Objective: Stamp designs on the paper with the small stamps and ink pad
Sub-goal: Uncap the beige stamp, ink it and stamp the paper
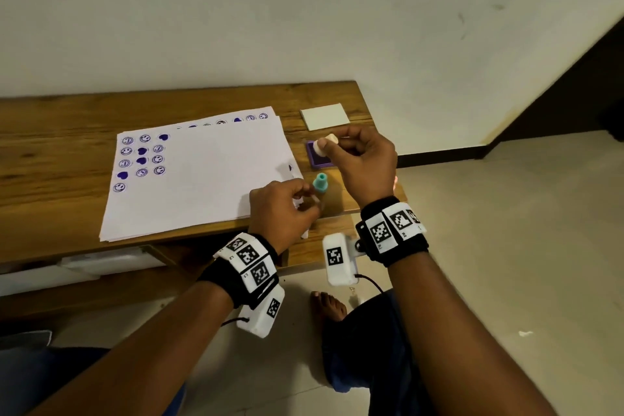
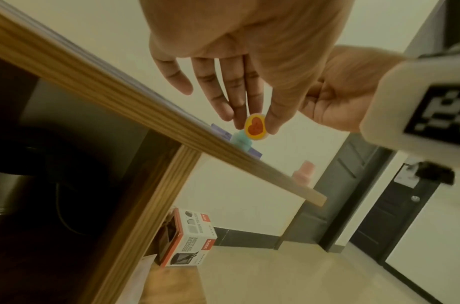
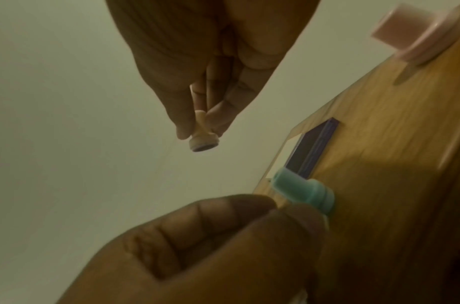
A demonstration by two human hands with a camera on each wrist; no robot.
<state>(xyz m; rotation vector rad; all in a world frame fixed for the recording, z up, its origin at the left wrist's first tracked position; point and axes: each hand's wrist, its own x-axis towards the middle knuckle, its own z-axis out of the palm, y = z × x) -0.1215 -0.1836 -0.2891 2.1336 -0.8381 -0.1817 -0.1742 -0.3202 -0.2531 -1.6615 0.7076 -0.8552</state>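
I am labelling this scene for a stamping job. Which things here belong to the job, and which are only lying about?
Belong to the job:
white paper sheets with purple prints
purple square ink pad
cream stamp in right hand
round heart-faced stamp in left hand
teal plastic stamp
pink plastic stamp

Lying about:
white blank card
printed cardboard box on the floor

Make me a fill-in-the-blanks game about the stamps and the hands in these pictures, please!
1. The right hand holds a white stamp above the purple ink ____.
2. The disc pinched in the left hand shows a red ____.
3. The stamp standing on the table between the hands is coloured ____.
4. The prints on the paper are hearts and smiley ____.

Missing words: pad, heart, teal, faces
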